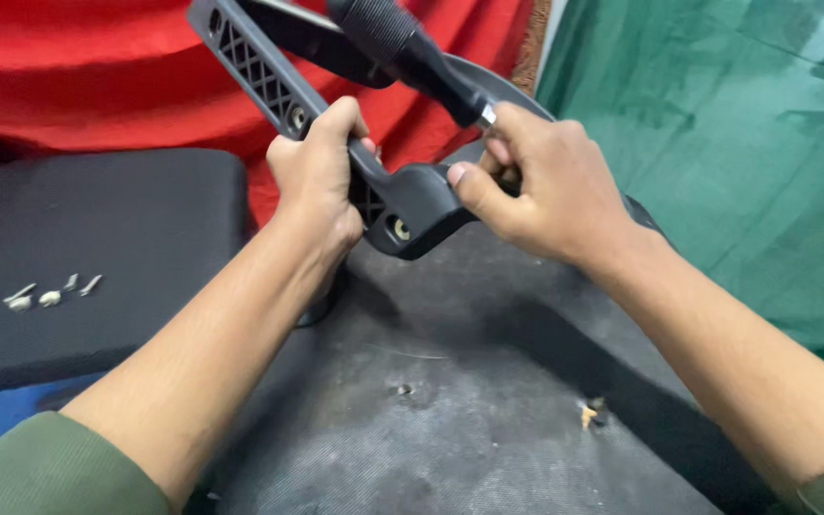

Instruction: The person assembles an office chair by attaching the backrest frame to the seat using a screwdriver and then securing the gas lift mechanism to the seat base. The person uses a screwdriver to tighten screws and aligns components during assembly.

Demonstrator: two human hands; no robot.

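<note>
My left hand [317,172] grips a black plastic chair armrest bracket [269,81] with a ribbed lattice face, held up over a black chair seat underside [450,410]. My right hand [541,186] holds a black-handled screwdriver [407,43] by its shaft end, with the thumb pressed against the bracket's curved lower end [422,205]. A bolt head shows in a hole at that lower end. The screwdriver tip is hidden behind my right fingers.
A black cushion [97,238] lies at the left with several loose silver screws [50,294] on it. Red cloth [78,86] hangs behind, green sheeting [746,162] at the right. The seat underside has bolt holes [402,389].
</note>
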